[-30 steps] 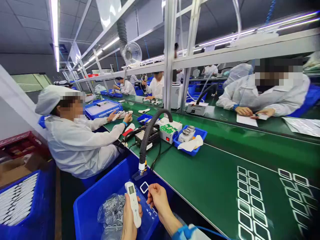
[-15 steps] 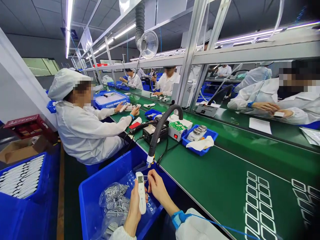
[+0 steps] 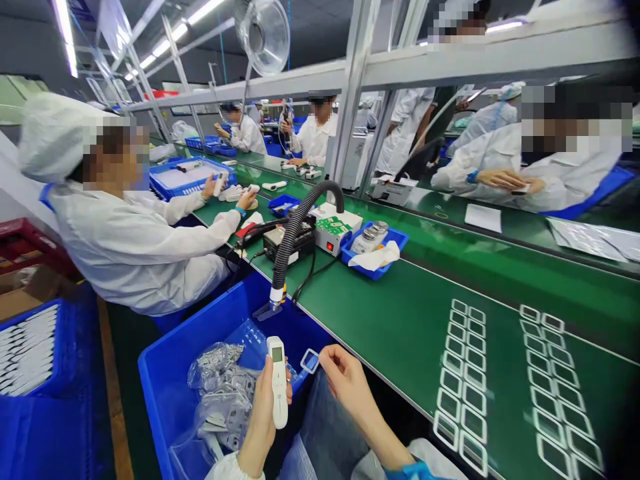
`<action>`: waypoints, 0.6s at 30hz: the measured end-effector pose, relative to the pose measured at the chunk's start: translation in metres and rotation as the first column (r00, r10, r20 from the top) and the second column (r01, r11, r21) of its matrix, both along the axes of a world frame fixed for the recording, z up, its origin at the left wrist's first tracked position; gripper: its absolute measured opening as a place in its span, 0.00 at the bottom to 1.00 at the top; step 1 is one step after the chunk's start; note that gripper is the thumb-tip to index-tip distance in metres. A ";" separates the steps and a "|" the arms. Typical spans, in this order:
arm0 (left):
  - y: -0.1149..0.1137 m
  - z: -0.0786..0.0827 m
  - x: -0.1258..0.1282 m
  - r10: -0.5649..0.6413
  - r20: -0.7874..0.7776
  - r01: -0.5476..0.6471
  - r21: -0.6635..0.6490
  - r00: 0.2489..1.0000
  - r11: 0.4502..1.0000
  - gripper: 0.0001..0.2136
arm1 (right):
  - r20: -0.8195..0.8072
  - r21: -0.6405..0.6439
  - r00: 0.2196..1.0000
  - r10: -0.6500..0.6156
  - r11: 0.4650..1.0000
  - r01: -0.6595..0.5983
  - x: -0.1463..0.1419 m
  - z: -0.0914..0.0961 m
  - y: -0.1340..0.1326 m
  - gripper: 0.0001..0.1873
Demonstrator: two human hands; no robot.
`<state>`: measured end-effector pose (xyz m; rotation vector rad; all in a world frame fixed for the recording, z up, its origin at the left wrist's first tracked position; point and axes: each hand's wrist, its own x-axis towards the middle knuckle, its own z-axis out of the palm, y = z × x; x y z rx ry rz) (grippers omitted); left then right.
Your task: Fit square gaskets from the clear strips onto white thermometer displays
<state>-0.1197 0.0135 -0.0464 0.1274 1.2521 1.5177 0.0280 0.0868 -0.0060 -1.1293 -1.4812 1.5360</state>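
I log: left hand (image 3: 263,413) wrapped round white handheld device (image 3: 278,380), upright over blue bin (image 3: 165,377); its fingers mostly hidden. Right hand (image 3: 345,380) pinches small clear frame (image 3: 310,361); detail unreadable.

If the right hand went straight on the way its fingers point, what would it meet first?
Most likely the white handheld device held upright in the left hand: the right hand pinches a small clear frame and points left at its upper half. Depth is unclear; beyond lies the blue bin.
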 end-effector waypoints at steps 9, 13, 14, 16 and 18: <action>-0.038 0.035 0.086 -0.335 0.021 0.336 -0.021 0.942 0.942 0.28 | 0.161 -0.190 0.981 -0.107 0.972 0.137 0.120 0.039 -0.048 0.18; -0.042 0.048 0.104 -0.401 0.052 0.403 -0.031 0.915 0.915 0.27 | 0.170 -0.269 0.973 -0.154 0.943 0.196 0.140 0.046 -0.059 0.16; -0.043 0.051 0.106 -0.412 0.046 0.413 -0.034 0.910 0.910 0.27 | 0.159 -0.293 0.974 -0.160 0.935 0.201 0.143 0.047 -0.061 0.16; -0.042 0.055 0.109 -0.420 0.036 0.421 -0.030 0.907 0.907 0.26 | 0.130 -0.335 0.974 -0.184 0.917 0.218 0.150 0.046 -0.062 0.16; -0.040 0.057 0.112 -0.420 0.043 0.422 -0.024 0.906 0.906 0.27 | 0.106 -0.366 0.971 -0.214 0.900 0.238 0.155 0.046 -0.063 0.15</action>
